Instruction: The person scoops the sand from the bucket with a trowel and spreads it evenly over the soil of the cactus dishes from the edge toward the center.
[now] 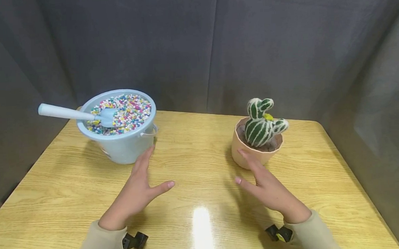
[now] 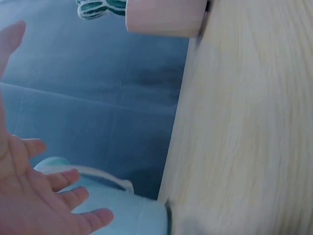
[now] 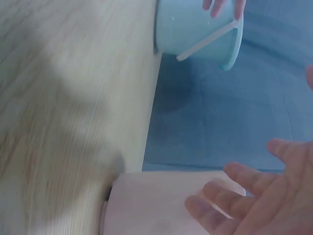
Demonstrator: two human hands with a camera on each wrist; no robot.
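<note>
My left hand (image 1: pixel 138 190) hovers over the table in front of a light blue bucket (image 1: pixel 120 150), fingers extended and thumb spread, holding nothing. Colourful pebbles (image 1: pixel 135 108) fill the bucket, and a small blue-and-white shovel (image 1: pixel 66 112) lies on them with its handle sticking out past the left rim. On the other side, my right hand (image 1: pixel 269 188) is held with spread fingers just in front of a peach flower pot (image 1: pixel 251 156). A green cactus (image 1: pixel 260 131) with white stripes and a yellow flower stands in that pot. The right wrist view also shows the hand's loose fingers (image 3: pixel 215 210) near the pot.
The wooden table (image 1: pixel 194 154) carries the bucket at its back left and the pot at its back right. A dark grey curtain (image 1: pixel 169 51) surrounds the back and sides. Bare tabletop lies between the two hands, with a bright light reflection near the front.
</note>
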